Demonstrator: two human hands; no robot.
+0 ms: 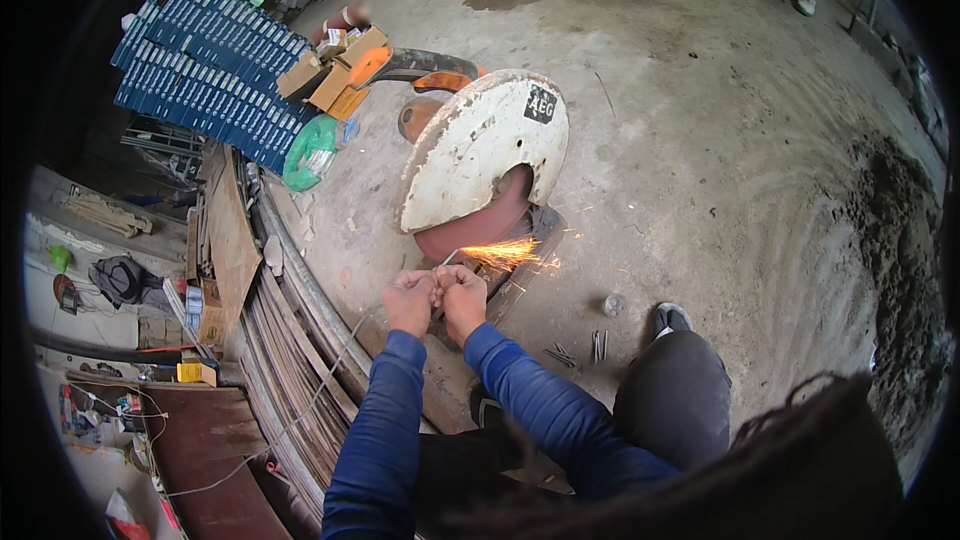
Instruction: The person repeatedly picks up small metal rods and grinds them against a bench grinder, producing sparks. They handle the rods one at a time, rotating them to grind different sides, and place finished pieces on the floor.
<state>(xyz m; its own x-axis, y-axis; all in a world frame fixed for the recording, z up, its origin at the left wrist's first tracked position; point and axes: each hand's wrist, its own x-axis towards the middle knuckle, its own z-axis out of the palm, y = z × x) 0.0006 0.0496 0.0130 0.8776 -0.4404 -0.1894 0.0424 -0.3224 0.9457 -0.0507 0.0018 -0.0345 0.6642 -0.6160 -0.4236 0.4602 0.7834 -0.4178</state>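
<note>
My left hand (408, 302) and my right hand (463, 302) are close together, fingers pinched round a thin metal rod (450, 257). Its tip meets the reddish-brown abrasive disc (465, 231) of a cut-off saw, and orange sparks (508, 253) stream off to the right. A worn off-white guard (480, 145) covers the upper part of the disc. Beyond it is the saw's black and orange handle (430, 68). How much of the rod lies inside my fingers is hidden.
Short metal rods (600, 345) and a small round glassy object (613, 305) lie right of my forearms, near my shoe (672, 319). Long pipes (300, 340) run along the left. Blue stacked boxes (215, 70), open cartons (345, 70) and a green roll (308, 153) stand farther left.
</note>
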